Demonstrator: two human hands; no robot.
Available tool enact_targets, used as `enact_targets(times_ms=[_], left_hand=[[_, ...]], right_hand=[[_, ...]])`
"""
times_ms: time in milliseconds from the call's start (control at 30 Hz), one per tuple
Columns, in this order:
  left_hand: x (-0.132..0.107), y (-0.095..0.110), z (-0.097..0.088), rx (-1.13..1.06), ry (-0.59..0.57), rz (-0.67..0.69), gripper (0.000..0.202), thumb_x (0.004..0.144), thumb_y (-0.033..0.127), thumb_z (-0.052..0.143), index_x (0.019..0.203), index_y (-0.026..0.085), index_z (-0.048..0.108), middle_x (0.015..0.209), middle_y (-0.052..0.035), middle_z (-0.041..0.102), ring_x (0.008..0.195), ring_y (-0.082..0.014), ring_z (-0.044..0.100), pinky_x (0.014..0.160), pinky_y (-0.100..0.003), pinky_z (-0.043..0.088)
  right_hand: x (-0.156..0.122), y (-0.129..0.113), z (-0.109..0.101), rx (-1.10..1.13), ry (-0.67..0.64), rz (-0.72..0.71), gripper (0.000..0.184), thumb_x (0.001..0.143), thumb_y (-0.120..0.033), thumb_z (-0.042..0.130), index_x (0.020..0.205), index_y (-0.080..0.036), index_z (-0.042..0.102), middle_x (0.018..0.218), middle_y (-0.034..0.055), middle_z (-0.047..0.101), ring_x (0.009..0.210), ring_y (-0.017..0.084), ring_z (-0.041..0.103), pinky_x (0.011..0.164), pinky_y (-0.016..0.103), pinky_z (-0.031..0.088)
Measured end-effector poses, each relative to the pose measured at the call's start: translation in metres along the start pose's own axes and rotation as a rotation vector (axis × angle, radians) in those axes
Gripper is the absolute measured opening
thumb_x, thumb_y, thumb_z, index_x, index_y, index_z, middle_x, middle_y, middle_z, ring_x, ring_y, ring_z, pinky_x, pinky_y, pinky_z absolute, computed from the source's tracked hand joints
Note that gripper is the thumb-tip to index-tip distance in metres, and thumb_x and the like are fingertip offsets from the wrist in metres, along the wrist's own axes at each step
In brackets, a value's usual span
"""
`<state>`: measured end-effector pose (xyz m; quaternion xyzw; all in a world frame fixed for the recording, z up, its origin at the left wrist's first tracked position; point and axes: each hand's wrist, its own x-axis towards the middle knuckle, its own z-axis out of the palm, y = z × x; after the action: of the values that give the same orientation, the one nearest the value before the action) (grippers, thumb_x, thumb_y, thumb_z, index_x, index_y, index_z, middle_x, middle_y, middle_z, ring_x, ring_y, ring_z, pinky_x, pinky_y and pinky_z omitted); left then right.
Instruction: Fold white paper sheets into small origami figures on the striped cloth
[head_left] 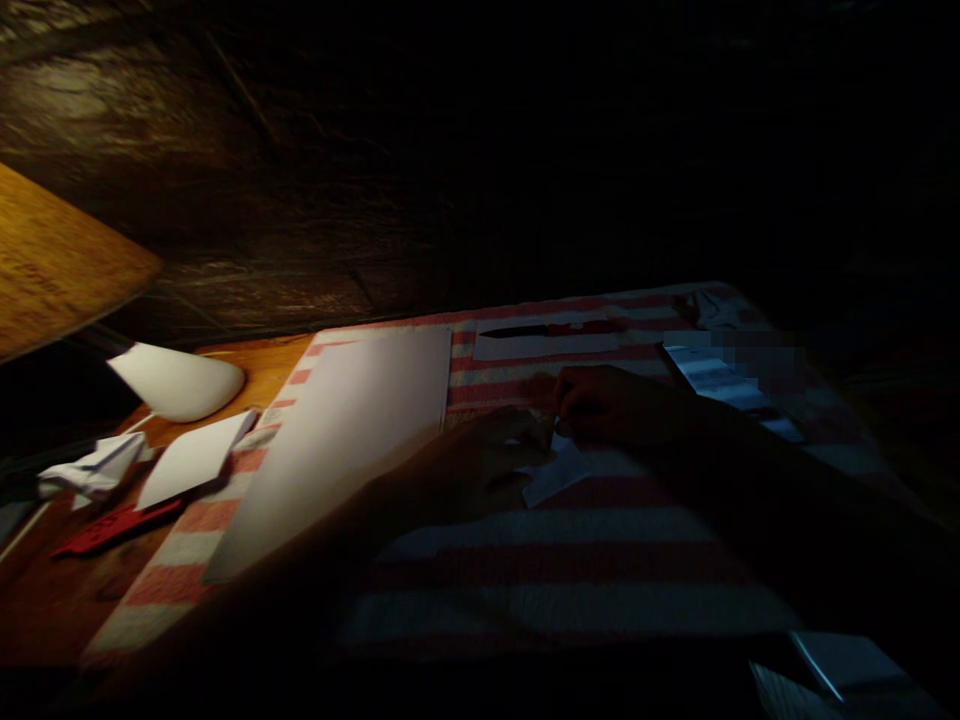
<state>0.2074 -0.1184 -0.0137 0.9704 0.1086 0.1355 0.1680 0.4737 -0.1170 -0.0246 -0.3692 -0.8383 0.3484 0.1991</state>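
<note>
A small folded piece of white paper [559,472] is between my hands, just above or on a red-and-white striped cloth [570,565]. My left hand [487,460] holds its left side, fingers bent around the edge. At its top corner my right hand [596,400] pinches the paper with fingers drawn together. Deep shadow hides much of both hands. Beyond them lies a knife [577,328] with a dark blade and a reddish handle, resting on a white paper strip [510,347]. A large white sheet [345,410] lies left of my left hand.
At the left stand a white lamp base [180,382] and a yellow-lit shade [67,265]. Near them lie a crumpled or folded paper [97,468], white paper [191,462] and a flat red object [120,527]. A bluish-lit screen-like object [712,375] lies right. A wall rises behind.
</note>
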Motion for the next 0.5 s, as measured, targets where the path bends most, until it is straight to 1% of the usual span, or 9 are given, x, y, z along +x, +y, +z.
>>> enact_targets(times_ms=[67,167,300,400,500], left_hand=[[-0.0005,-0.0012,0.0011,-0.017,0.003,0.001,0.027,0.095,0.018,0.060,0.121,0.021,0.068,0.123,-0.0104,0.065,0.117,-0.0227,0.061,0.099,-0.039,0.055],[-0.0008,-0.0028,0.0026,-0.040,-0.002,-0.001,0.027,0.096,0.020,0.060,0.121,0.021,0.067,0.124,-0.0103,0.065,0.118,-0.0230,0.060,0.101,-0.040,0.054],[-0.0008,-0.0030,0.0027,-0.066,-0.017,-0.023,0.026,0.095,0.019,0.060,0.120,0.020,0.066,0.126,-0.0098,0.065,0.119,-0.0231,0.061,0.101,-0.039,0.054],[-0.0007,-0.0027,0.0016,-0.086,-0.018,-0.063,0.031,0.094,0.020,0.062,0.124,0.019,0.064,0.125,-0.0108,0.065,0.116,-0.0230,0.062,0.098,-0.038,0.056],[-0.0003,-0.0028,0.0010,-0.114,-0.001,-0.044,0.026,0.093,0.018,0.061,0.119,0.018,0.065,0.122,-0.0103,0.066,0.116,-0.0224,0.063,0.099,-0.038,0.055]], right_hand=[[0.0001,-0.0023,0.0008,-0.040,0.022,0.016,0.017,0.091,-0.029,0.066,0.085,-0.016,0.075,0.100,0.0087,0.064,0.086,0.019,0.062,0.079,0.034,0.048],[0.0000,-0.0055,0.0015,-0.070,0.058,0.033,0.020,0.089,-0.034,0.070,0.081,-0.015,0.073,0.098,0.0091,0.063,0.083,0.019,0.061,0.075,0.033,0.048],[-0.0003,-0.0058,0.0031,-0.086,0.090,0.084,0.025,0.088,-0.039,0.070,0.080,-0.015,0.073,0.098,0.0093,0.063,0.081,0.019,0.061,0.072,0.033,0.046],[0.0002,-0.0038,0.0050,-0.069,0.106,0.135,0.022,0.087,-0.036,0.069,0.082,-0.016,0.074,0.096,0.0091,0.063,0.082,0.019,0.061,0.073,0.033,0.046],[0.0010,-0.0036,0.0063,-0.051,0.110,0.171,0.018,0.086,-0.033,0.070,0.081,-0.016,0.073,0.095,0.0086,0.063,0.080,0.019,0.061,0.072,0.032,0.046]])
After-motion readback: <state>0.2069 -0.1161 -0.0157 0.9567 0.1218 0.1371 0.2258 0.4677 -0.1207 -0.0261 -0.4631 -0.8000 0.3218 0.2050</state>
